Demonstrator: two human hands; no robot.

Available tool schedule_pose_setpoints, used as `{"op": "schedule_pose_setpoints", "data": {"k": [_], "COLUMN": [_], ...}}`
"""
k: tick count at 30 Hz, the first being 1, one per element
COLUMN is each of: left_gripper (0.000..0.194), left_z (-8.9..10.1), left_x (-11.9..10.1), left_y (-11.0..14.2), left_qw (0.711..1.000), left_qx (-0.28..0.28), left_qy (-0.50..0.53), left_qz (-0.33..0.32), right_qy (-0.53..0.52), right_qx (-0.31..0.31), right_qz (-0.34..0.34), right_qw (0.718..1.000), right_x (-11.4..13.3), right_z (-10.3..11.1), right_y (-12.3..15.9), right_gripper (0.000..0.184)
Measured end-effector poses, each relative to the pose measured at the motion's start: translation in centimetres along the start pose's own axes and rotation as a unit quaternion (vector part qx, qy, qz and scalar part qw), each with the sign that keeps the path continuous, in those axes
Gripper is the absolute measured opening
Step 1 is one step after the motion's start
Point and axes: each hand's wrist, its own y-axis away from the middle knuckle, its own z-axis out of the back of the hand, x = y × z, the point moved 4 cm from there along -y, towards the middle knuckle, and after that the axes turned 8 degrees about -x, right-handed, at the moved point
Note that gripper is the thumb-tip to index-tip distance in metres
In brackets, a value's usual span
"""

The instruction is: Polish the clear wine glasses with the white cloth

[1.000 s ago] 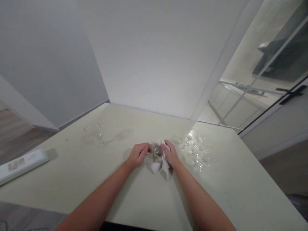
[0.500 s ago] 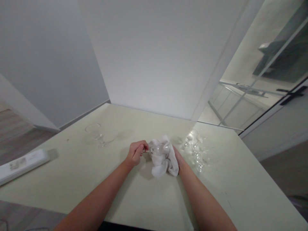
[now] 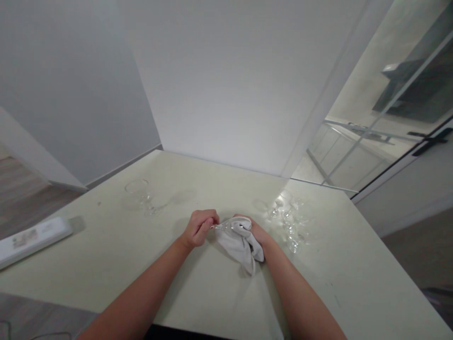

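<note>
My left hand [image 3: 199,227] is closed on the foot and stem of a small clear stemmed glass [image 3: 225,225] held on its side above the pale table [image 3: 106,255]. My right hand [image 3: 255,232] is wrapped in a white cloth [image 3: 239,242] and grips the glass's bowl through it. The cloth hides most of the bowl and my right fingers, and a loose corner hangs down toward the table.
One clear stemmed glass [image 3: 140,196] stands at the left back of the table. A cluster of several clear glasses [image 3: 288,219] stands to the right of my hands. A long white box [image 3: 30,240] lies at the table's left edge. A white wall and a glass door lie beyond.
The cloth has shifted round the glass's bowl: it was bunched up over my right hand and now drapes lower with a corner hanging. Both hands stayed in place.
</note>
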Motion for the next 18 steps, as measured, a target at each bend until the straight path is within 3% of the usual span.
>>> {"op": "schedule_pose_setpoints", "data": {"k": [3, 6, 11, 18], "left_gripper": [0.041, 0.041, 0.042, 0.041], "left_z": [-0.1, -0.2, -0.2, 0.1], "left_x": [-0.2, -0.6, -0.8, -0.7], "left_y": [0.0, -0.1, -0.1, -0.2], "left_qw": [1.0, 1.0, 0.999, 0.999], "left_qx": [0.007, 0.018, 0.03, 0.021], "left_qy": [-0.003, -0.007, -0.005, -0.018], "left_qz": [0.001, -0.011, -0.029, -0.035], "right_qy": [0.022, 0.039, 0.015, 0.047], "right_qx": [0.055, 0.068, 0.033, -0.005], "right_qz": [0.017, 0.029, -0.009, 0.037], "right_qw": [0.998, 0.997, 0.999, 0.998], "right_x": [0.7, 1.1, 0.5, -0.3], "right_z": [-0.2, -0.3, -0.2, 0.0], "right_y": [0.0, -0.1, -0.3, -1.1], "right_gripper": [0.025, 0.025, 0.014, 0.018]}}
